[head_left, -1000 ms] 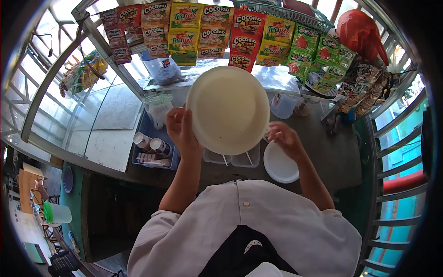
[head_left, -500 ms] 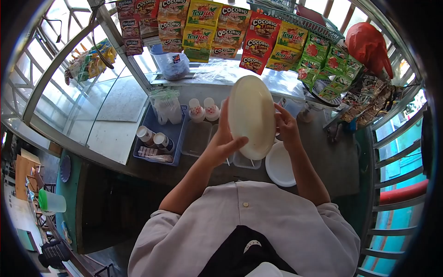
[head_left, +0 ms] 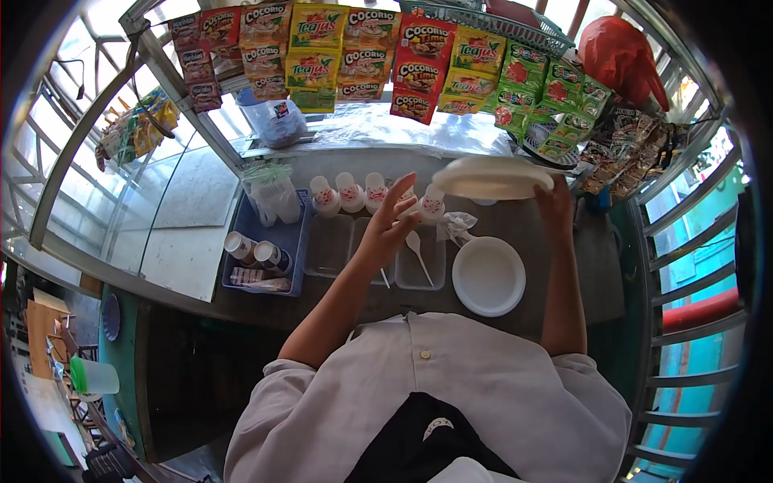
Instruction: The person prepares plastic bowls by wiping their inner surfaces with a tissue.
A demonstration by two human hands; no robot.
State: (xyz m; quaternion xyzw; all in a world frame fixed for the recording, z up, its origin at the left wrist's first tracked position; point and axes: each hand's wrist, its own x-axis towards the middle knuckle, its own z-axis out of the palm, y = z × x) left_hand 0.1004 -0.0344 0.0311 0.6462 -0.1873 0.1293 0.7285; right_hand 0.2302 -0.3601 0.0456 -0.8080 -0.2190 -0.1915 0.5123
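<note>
My right hand [head_left: 555, 208] grips the right edge of a white disposable plate [head_left: 487, 179], possibly more than one stacked, held nearly edge-on above the counter. My left hand [head_left: 390, 221] is off it, to its left, fingers spread and holding nothing. Below the held plate, a round white plate [head_left: 489, 276] lies on the counter. Left of that is a clear plastic container [head_left: 433, 274] with a white plastic spoon [head_left: 419, 256] in it. Printed paper cups [head_left: 349, 193] stand upside down in a row behind my left hand.
A blue basket [head_left: 296, 278] with cans and a plastic bag stands at the left of the counter [head_left: 580, 274]. Drink sachets [head_left: 315, 56] hang across the front, with a red bag [head_left: 620, 60] at upper right. A metal-framed glass case [head_left: 181, 213] borders the left.
My left hand has let go of the white plate and opened. My right hand has carried it to the right and tipped it from upright to nearly flat. The view has shifted slightly.
</note>
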